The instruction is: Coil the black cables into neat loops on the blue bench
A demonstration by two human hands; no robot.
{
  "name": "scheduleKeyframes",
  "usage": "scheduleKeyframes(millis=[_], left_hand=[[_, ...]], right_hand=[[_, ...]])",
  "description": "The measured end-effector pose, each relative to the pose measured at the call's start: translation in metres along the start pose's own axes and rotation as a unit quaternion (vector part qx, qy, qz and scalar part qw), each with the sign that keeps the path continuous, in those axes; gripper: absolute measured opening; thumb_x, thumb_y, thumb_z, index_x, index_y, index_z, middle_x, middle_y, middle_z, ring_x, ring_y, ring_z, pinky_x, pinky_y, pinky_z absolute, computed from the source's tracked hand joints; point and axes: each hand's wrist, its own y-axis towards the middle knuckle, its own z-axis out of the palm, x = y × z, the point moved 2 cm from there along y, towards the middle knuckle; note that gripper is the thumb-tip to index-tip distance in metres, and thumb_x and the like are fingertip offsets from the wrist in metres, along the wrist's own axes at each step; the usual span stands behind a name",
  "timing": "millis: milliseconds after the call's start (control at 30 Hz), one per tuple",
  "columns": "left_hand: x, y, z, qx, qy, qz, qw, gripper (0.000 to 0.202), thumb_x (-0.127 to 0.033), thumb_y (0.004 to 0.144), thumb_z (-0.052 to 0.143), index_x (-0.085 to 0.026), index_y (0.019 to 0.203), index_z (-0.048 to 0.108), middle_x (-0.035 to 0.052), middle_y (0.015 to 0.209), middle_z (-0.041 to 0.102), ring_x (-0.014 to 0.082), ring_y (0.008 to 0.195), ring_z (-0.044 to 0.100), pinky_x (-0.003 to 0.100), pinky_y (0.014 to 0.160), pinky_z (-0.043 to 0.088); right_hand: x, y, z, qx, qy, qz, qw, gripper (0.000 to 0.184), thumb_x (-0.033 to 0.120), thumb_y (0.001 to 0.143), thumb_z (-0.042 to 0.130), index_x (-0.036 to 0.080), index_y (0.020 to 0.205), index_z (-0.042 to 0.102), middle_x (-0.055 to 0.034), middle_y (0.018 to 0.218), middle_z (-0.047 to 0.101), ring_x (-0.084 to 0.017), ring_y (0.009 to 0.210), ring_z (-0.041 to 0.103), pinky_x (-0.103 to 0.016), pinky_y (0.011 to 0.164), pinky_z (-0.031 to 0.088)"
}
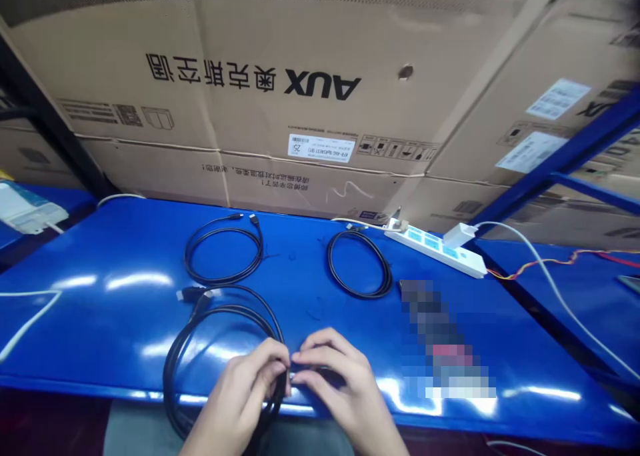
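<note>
Black cable (165, 376), blue tabletop (100, 323)

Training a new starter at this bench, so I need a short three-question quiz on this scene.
1. True or false: the left hand and the right hand are both on the black cable coil nearest the person.
2. How many such coils lie on the blue table?
3. Fill in the blank: the brand printed upside down on the cardboard carton is ____.

Key: 1. True. 2. Three. 3. AUX.
</note>
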Motion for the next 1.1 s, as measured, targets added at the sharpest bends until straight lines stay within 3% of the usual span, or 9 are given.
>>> scheduleKeyframes(millis=[233,333,433,567,633,733,900,1100], left_hand=[[0.004,0.002,0.002,-0.026,0.016,-0.009,0.999,0.031,-0.042,0.105,0.038,-0.027,0.089,0.060,-0.0020,0.071,0.065,0.0173,0.063,0.056,0.025,0.062,0.043],[0.009,0.001,0.003,-0.051,0.019,0.000,0.999,0.031,-0.042,0.105,0.038,-0.027,0.091,0.061,-0.0017,0.070,0.067,0.0168,0.060,0.056,0.025,0.059,0.043],[0.012,0.001,0.004,-0.082,0.011,0.004,0.997,0.026,-0.043,0.104,0.040,-0.027,0.095,0.058,-0.0023,0.068,0.069,0.0170,0.058,0.059,0.024,0.057,0.044],[0.012,0.001,0.002,-0.114,0.025,-0.003,0.993,0.024,-0.041,0.105,0.039,-0.027,0.096,0.057,-0.0031,0.067,0.068,0.0172,0.058,0.061,0.024,0.057,0.045],[0.010,0.001,0.001,-0.124,0.034,-0.002,0.992,0.025,-0.042,0.104,0.039,-0.027,0.095,0.057,-0.0031,0.066,0.067,0.0173,0.057,0.060,0.025,0.057,0.045],[0.009,0.001,0.000,-0.131,0.040,-0.006,0.991,0.027,-0.042,0.104,0.039,-0.027,0.093,0.058,-0.0035,0.065,0.065,0.0173,0.056,0.059,0.025,0.057,0.045],[0.005,0.006,0.002,-0.141,0.032,-0.029,0.989,0.024,-0.045,0.101,0.044,-0.027,0.092,0.057,-0.0033,0.063,0.065,0.0177,0.055,0.060,0.025,0.056,0.045],[-0.005,0.011,0.007,-0.158,0.006,-0.070,0.985,0.018,-0.044,0.098,0.051,-0.027,0.095,0.056,-0.0036,0.065,0.068,0.0203,0.063,0.067,0.026,0.062,0.050]], right_hand=[[-0.007,0.001,0.003,-0.046,-0.040,0.036,0.997,0.009,0.018,0.089,0.074,0.025,0.091,0.078,-0.0033,0.090,0.063,-0.021,0.084,0.067,-0.029,0.076,0.055],[-0.007,0.002,0.001,-0.036,-0.028,0.066,0.997,0.009,0.016,0.087,0.074,0.024,0.084,0.077,-0.0051,0.096,0.070,-0.023,0.093,0.068,-0.032,0.083,0.053],[-0.007,0.002,0.002,-0.016,-0.017,0.091,0.996,0.007,0.023,0.090,0.074,0.025,0.086,0.078,-0.0040,0.089,0.078,-0.024,0.088,0.071,-0.034,0.081,0.052],[-0.012,0.000,0.004,-0.039,0.001,0.139,0.990,0.010,0.026,0.090,0.076,0.027,0.099,0.081,-0.0030,0.088,0.080,-0.025,0.085,0.073,-0.035,0.082,0.053],[-0.013,0.000,0.005,-0.039,-0.009,0.144,0.989,0.007,0.026,0.089,0.077,0.027,0.095,0.081,-0.0030,0.087,0.080,-0.025,0.085,0.073,-0.034,0.080,0.053],[-0.011,0.000,0.005,-0.034,-0.031,0.110,0.993,0.009,0.025,0.090,0.076,0.024,0.082,0.078,-0.0040,0.085,0.079,-0.025,0.084,0.072,-0.033,0.077,0.053],[-0.004,-0.001,0.005,-0.043,-0.036,0.048,0.997,0.010,0.024,0.090,0.077,0.023,0.080,0.077,-0.0053,0.085,0.078,-0.023,0.081,0.073,-0.032,0.075,0.057],[0.007,-0.008,0.006,-0.080,-0.150,-0.129,0.977,0.016,0.009,0.091,0.067,0.022,0.087,0.074,-0.0052,0.085,0.073,-0.020,0.076,0.069,-0.030,0.066,0.056]])
